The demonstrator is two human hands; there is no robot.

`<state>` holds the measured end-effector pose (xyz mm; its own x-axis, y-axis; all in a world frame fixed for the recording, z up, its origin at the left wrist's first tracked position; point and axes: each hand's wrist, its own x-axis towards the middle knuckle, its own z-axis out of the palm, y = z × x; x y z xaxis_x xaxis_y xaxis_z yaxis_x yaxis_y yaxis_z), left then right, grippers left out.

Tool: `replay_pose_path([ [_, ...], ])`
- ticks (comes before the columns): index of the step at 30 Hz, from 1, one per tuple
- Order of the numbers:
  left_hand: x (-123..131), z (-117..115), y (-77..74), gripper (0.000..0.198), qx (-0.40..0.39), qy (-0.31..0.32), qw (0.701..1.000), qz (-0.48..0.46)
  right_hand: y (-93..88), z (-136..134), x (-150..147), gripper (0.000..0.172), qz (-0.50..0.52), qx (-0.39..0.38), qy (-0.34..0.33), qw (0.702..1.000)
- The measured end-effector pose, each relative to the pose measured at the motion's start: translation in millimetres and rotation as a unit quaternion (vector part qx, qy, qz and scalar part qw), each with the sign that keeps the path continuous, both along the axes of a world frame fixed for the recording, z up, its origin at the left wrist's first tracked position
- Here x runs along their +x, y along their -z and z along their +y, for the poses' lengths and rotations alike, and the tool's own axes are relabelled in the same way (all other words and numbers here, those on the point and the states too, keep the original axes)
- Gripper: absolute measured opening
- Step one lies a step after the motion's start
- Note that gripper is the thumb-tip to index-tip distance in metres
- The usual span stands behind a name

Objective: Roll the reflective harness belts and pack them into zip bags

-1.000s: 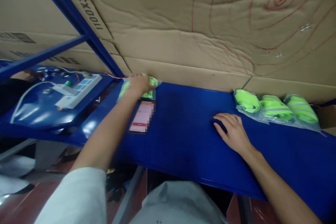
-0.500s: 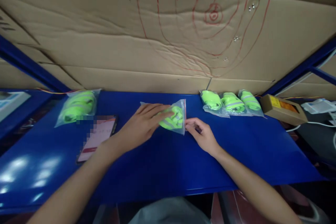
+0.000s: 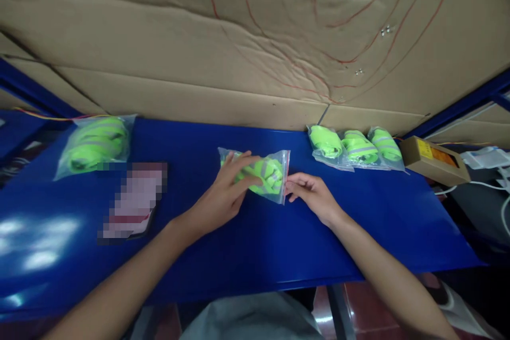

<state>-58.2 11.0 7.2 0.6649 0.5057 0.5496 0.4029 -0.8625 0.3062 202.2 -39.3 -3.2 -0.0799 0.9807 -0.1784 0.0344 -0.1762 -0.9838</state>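
Observation:
A clear zip bag (image 3: pixel 273 175) with a folded neon-green and grey striped item inside lies at the middle of the blue table (image 3: pixel 255 244). My left hand (image 3: pixel 229 186) rests on the bag's left part, its fingers spread over the green fabric. At the bag's right end, my right hand (image 3: pixel 313 194) pinches the red-lined zip edge between thumb and fingers. The bag's left end shows partly behind my left hand.
Three similar green bags (image 3: pixel 356 146) stand at the back right beside a brown box (image 3: pixel 434 159). Another green bag (image 3: pixel 95 143) lies at the left, near a phone (image 3: pixel 135 199). A cardboard wall (image 3: pixel 179 53) closes off the back.
The view has shifted. My left hand's fingers have lifted and spread, uncovering more of the bag. My right hand remains at the zip edge.

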Motion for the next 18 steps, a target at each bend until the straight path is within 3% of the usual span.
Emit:
replay_pose_path([
  [4, 10.8, -18.5, -4.8, 0.033, 0.017, -0.08, 0.995, -0.056, -4.1, -1.3, -6.1, 0.036, 0.031, -0.052, 0.019, 0.998],
  [8, 26.3, -37.7, -6.1, 0.012, -0.023, -0.06, 0.997, -0.047, -5.0, -8.4, -19.6, 0.035, 0.05, -0.046, 0.008, 0.998],
  [13, 31.7, -44.3, 4.6, 0.017, -0.047, -0.104, 0.993, -0.028, -13.0, -16.6, -30.1, 0.03, 0.004, 0.028, -0.044, 0.999],
  [18, 27.3, -45.3, 4.0, 0.011, -0.122, -0.07, 0.989, -0.034, -9.5, -15.4, -26.7, 0.034, 0.0, 0.032, -0.048, 0.998],
])
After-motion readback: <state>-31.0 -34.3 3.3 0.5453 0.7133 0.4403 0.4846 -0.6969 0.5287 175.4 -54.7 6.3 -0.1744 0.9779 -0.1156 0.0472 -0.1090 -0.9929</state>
